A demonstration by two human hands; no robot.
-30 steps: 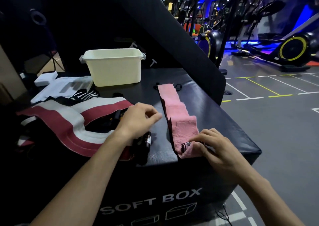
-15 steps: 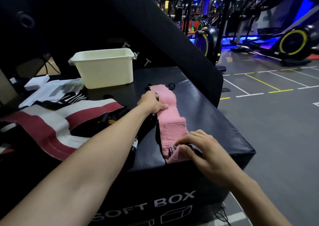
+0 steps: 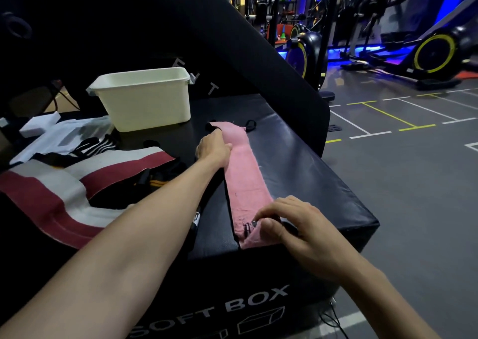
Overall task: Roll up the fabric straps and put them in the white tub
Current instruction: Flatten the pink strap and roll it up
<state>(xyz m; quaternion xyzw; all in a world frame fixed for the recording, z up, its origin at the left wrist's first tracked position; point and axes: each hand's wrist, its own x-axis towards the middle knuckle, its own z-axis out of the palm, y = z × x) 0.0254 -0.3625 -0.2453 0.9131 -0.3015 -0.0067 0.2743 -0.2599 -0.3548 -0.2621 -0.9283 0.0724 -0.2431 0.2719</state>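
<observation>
The red-and-white strap lies unrolled at the left. Behind it, the white tub stands on the bench. The left hand presses flat, fingers straight, on the far part of the pink strap. The right hand pinches the near end. Advice: keep the far part taut and roll the near end tightly, edges aligned.
</observation>
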